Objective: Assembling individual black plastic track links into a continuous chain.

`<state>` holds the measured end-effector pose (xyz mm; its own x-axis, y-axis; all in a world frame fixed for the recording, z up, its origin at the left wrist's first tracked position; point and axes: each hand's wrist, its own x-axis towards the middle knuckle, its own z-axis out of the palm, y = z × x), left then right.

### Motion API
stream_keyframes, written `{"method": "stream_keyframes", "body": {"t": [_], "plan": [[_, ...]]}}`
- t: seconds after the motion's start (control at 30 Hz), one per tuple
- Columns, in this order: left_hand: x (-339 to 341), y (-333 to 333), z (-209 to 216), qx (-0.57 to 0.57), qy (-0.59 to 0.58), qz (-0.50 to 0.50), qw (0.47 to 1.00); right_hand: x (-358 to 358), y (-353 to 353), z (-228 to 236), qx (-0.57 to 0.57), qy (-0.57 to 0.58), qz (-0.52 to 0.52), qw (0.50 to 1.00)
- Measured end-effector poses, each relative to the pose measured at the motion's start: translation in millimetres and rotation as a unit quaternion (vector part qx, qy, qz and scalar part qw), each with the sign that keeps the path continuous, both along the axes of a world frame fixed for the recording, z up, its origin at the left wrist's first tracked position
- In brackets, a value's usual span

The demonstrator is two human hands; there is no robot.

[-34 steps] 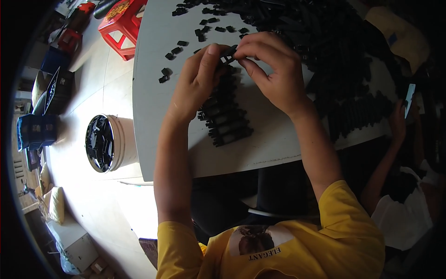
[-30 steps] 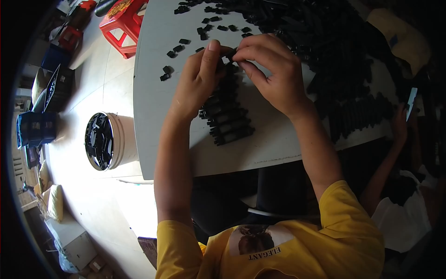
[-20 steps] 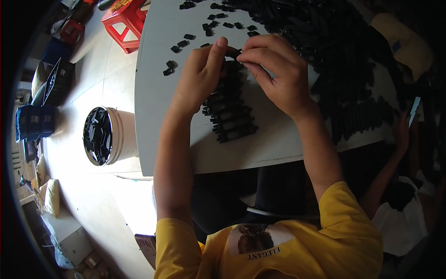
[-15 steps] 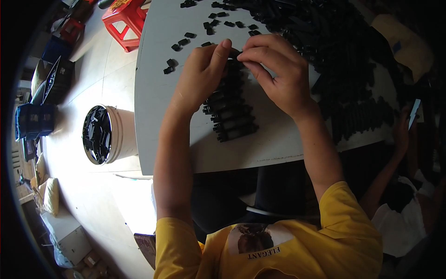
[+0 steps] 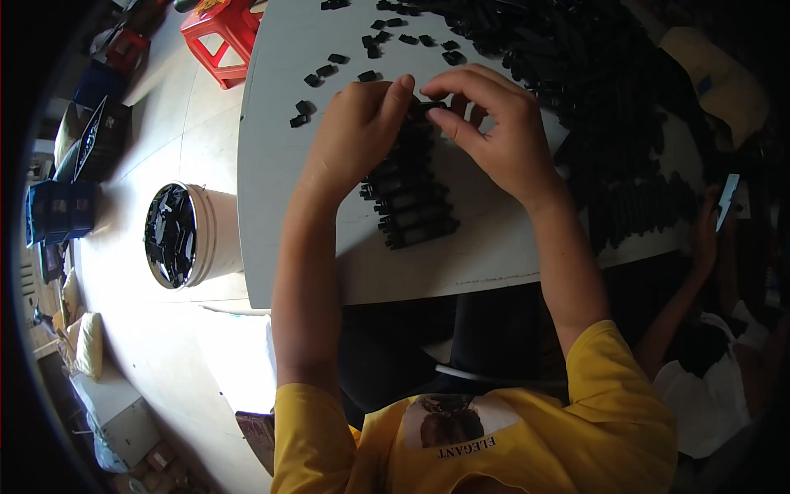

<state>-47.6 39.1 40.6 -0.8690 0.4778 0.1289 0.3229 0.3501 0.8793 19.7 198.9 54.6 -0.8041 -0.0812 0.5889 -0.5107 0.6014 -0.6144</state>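
Note:
A strip of linked black plastic pieces, like a cable chain (image 5: 415, 198), lies on the white table, running from under my hands toward the near edge. My left hand (image 5: 358, 123) is closed on its far end, thumb up; the fingers' grip is partly hidden. Just to the right, my right hand (image 5: 498, 123) is curved over the same end, its thumb and index finger apart beside a dark link piece (image 5: 429, 105). The thumb tip is at that piece; whether it touches is unclear. Several small loose black pieces (image 5: 337, 59) lie beyond my left hand.
A big heap of black plastic parts (image 5: 568, 74) covers the table's far right. Left of the table (image 5: 288, 214) stands a white bucket (image 5: 216, 235) of black parts; a red stool (image 5: 220, 41) is farther back. A person's hand (image 5: 706, 226) at right holds a light flat object (image 5: 727, 202).
My right thumb and index finger have parted from their pinch at the chain's far end. My left hand stays on it, shifted very slightly. The other person's flat object has moved slightly.

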Motion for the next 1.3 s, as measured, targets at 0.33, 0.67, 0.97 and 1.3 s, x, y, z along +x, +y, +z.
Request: {"method": "stream_keyframes", "body": {"t": [0.33, 0.67, 0.97, 1.3], "plan": [[11.0, 7.0, 10.7, -0.124, 0.112, 0.027, 0.986, 3.0, 1.6, -1.2, 0.057, -0.085, 0.015, 0.995], [-0.2, 5.4, 2.2, 0.007, 0.052, 0.034, 0.998, -9.9, 2.0, -10.0, 0.02, -0.031, -0.047, 0.998], [-19.8, 8.0, -25.8, 0.001, 0.228, 0.095, 0.969, -37.2, -2.7, -46.2, 0.123, -0.008, -0.173, 0.977], [-13.7, 8.1, -24.7, -0.072, 0.247, 0.042, 0.965, -25.7, 32.1, -27.2, 0.17, 0.027, -0.286, 0.943]]}}
